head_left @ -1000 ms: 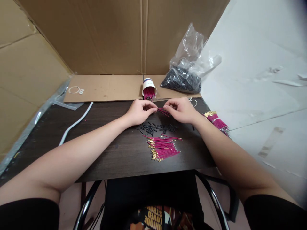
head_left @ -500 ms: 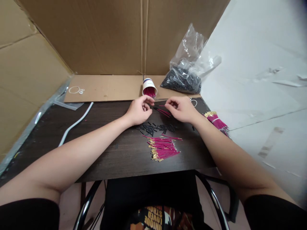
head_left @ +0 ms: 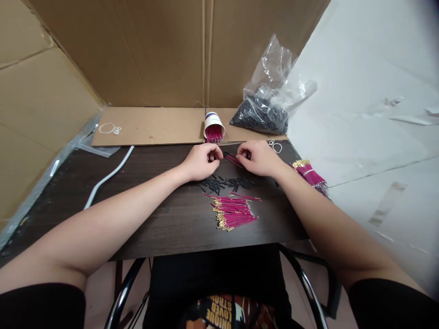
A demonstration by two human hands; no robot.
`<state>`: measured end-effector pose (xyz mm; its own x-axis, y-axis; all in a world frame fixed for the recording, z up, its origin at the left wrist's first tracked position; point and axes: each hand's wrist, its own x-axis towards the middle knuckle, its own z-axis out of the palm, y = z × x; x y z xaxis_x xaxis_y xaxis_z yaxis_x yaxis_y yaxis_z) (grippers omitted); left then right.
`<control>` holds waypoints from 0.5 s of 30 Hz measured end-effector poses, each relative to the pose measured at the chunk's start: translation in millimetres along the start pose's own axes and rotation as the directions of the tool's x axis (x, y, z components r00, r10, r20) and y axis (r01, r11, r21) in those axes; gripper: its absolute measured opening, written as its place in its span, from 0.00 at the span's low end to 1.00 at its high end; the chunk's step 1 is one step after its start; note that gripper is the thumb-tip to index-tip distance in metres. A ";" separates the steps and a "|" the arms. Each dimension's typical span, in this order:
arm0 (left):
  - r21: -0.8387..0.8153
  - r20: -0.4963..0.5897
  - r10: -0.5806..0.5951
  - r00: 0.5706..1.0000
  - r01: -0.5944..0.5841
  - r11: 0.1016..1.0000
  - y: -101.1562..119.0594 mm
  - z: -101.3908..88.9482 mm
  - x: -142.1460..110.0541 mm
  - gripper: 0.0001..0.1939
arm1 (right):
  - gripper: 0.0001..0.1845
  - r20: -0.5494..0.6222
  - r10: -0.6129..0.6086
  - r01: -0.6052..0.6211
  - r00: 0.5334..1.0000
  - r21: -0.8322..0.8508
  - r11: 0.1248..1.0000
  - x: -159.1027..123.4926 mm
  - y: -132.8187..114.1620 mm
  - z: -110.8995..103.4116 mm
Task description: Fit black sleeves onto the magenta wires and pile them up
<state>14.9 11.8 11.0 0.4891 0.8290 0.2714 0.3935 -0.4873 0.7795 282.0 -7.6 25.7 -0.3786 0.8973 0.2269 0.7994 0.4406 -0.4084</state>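
Observation:
My right hand (head_left: 258,157) is closed in a pinch on a few magenta wires (head_left: 233,159), whose dark ends point left toward my other hand. Fingers curled and thumb close to the fingertips, my left hand (head_left: 205,161) sits just beside those ends; what it pinches, if anything, is too small to make out. Short black sleeves (head_left: 219,184) lie scattered on the table below both hands. Nearer to me is a pile of magenta wires (head_left: 235,212) with gold-coloured tips on the left.
Behind my hands a paper cup (head_left: 213,121) lies tipped, full of magenta wires. A clear bag (head_left: 260,112) of black pieces leans at the back right. At the right edge lies a banded wire bundle (head_left: 308,172). A pale tube (head_left: 108,176) and rubber bands (head_left: 107,128) are on the left.
My left hand let its fingers part from the wires, then curled them again close to the wire ends. The right hand keeps its pinch and has barely moved.

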 end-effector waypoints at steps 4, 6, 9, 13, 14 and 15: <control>0.015 0.085 0.085 0.993 -0.087 0.996 -2.3 -1.8 -2.0 0.06 | 0.05 0.004 -0.048 0.047 0.999 0.032 0.998 -0.2 -2.6 -0.4; 0.015 0.133 0.111 0.985 -0.114 0.993 -2.0 -2.7 -2.5 0.05 | 0.07 0.017 -0.053 0.053 0.998 0.040 0.998 -0.7 -4.4 -0.6; 0.019 0.166 0.131 0.977 -0.136 0.991 -0.3 -3.5 -2.8 0.05 | 0.10 0.038 -0.052 0.050 0.998 0.044 0.998 -1.3 -6.4 -0.3; 0.025 0.181 0.150 0.972 -0.157 0.987 1.8 -4.0 -3.3 0.05 | 0.04 0.038 -0.088 0.085 0.995 0.062 0.994 -1.5 -7.1 3.3; 0.026 0.187 0.151 0.971 -0.159 0.987 2.0 -4.2 -3.5 0.05 | 0.03 0.034 -0.101 0.099 0.994 0.064 0.993 -1.4 -7.0 4.9; 0.027 0.192 0.153 0.969 -0.161 0.987 2.0 -4.4 -3.8 0.04 | 0.04 0.028 -0.115 0.113 0.993 0.062 0.992 -1.2 -6.8 6.9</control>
<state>10.4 8.8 14.1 0.6838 0.6763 0.2739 0.3304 -0.6218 0.7101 273.7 -11.5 22.1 -0.4810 0.8411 0.2474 0.7210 0.5400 -0.4342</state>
